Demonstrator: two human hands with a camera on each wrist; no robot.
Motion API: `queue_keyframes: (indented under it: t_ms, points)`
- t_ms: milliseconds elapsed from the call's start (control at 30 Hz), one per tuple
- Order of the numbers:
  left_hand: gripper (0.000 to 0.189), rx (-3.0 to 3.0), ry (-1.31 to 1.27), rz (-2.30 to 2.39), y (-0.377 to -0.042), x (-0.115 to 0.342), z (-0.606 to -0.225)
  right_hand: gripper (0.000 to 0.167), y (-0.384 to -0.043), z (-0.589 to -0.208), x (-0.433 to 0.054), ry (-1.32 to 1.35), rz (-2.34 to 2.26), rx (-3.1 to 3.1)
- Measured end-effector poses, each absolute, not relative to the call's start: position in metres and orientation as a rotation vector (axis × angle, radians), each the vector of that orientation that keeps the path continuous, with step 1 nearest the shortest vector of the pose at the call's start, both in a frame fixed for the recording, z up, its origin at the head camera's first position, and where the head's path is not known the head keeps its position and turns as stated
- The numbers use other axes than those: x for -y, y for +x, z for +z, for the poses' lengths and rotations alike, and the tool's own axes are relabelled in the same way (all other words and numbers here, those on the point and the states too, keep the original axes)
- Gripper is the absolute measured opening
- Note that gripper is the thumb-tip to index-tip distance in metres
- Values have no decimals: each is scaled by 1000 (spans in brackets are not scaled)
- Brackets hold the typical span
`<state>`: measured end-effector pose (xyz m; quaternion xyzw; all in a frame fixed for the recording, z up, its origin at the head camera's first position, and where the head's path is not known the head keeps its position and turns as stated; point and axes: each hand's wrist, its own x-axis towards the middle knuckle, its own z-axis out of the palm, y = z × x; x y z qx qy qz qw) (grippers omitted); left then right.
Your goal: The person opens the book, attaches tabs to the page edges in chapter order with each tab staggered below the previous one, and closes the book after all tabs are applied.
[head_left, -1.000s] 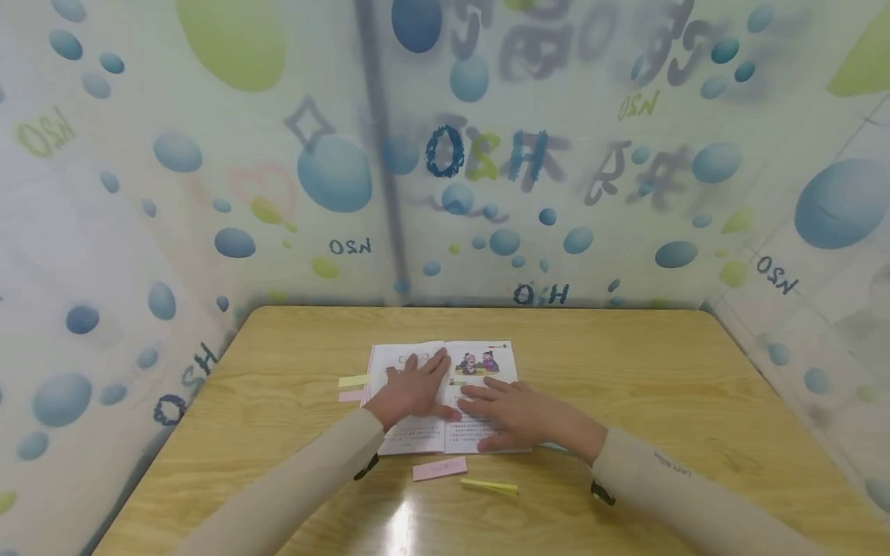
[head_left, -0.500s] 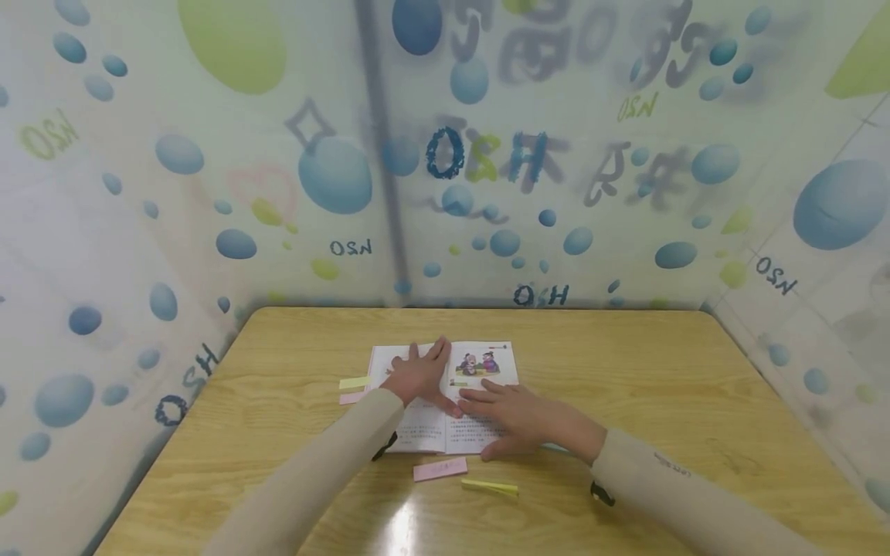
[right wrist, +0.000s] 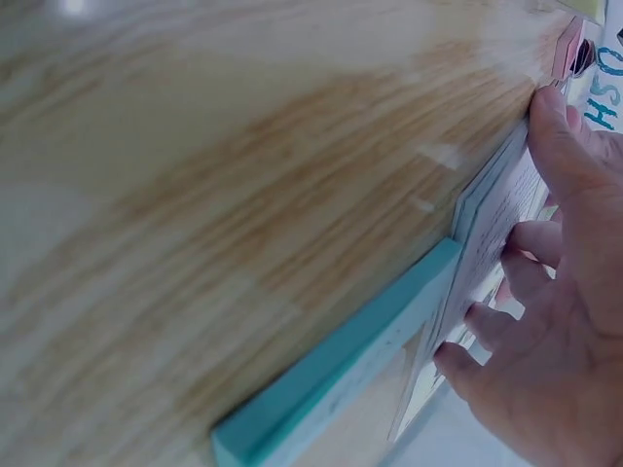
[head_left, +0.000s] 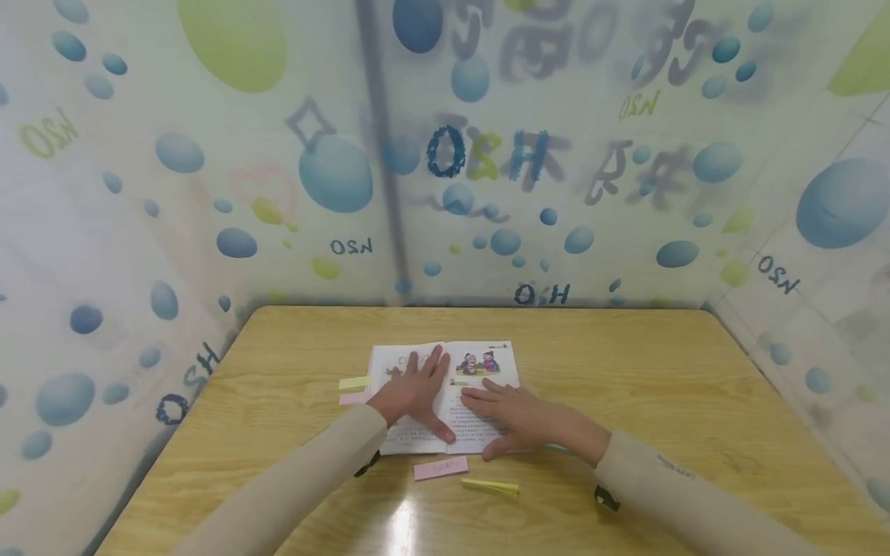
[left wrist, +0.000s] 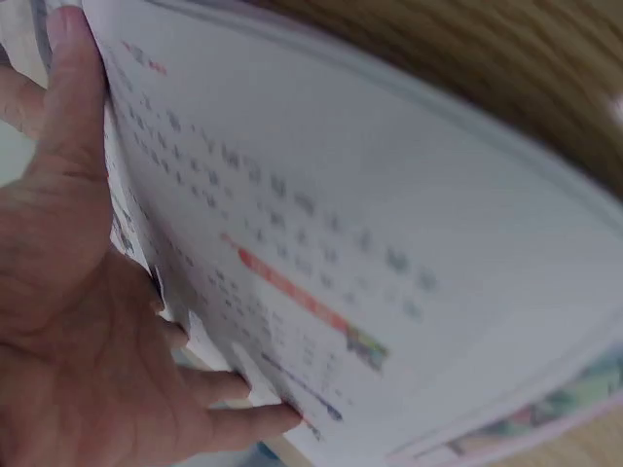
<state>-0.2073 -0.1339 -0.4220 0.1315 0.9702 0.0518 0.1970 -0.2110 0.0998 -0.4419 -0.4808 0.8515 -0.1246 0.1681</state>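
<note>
An open book (head_left: 483, 436) with printed text and a cartoon picture lies on the wooden table. My left hand (head_left: 417, 392) rests on its left page near the spine, fingers spread and straight. In the left wrist view the fingertips of that hand (left wrist: 107, 331) touch the page (left wrist: 389, 233). My right hand (head_left: 528, 417) lies flat over the lower right page, its fingers extended. The right wrist view shows this hand (right wrist: 565, 292) along the book's edge (right wrist: 487, 214), with a teal strip (right wrist: 341, 350) sticking out beside it.
Yellow (head_left: 354, 382) and pink tabs (head_left: 352, 398) stick out at the book's left edge. In front of the book lie a pink paper strip (head_left: 441, 468) and a folded yellow strip (head_left: 490, 486). Patterned walls (head_left: 487, 193) enclose the wooden table (head_left: 626, 363) at the back and sides.
My left hand slid up and right toward the spine, then back left and slightly down, its thumb now lower on the book. The right hand has stayed nearly still.
</note>
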Motion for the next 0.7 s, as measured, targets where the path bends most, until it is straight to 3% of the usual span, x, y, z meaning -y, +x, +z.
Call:
queue_keyframes:
  t_ms: [300, 700]
  points:
    - [125, -2892, 247, 177, -231, 136, -427, 86, -211, -447, -101, -1359, -331, -2429]
    - [58, -2993, 127, 556, -269, 141, -445, 86, -210, -444, -102, -1336, -358, -2411]
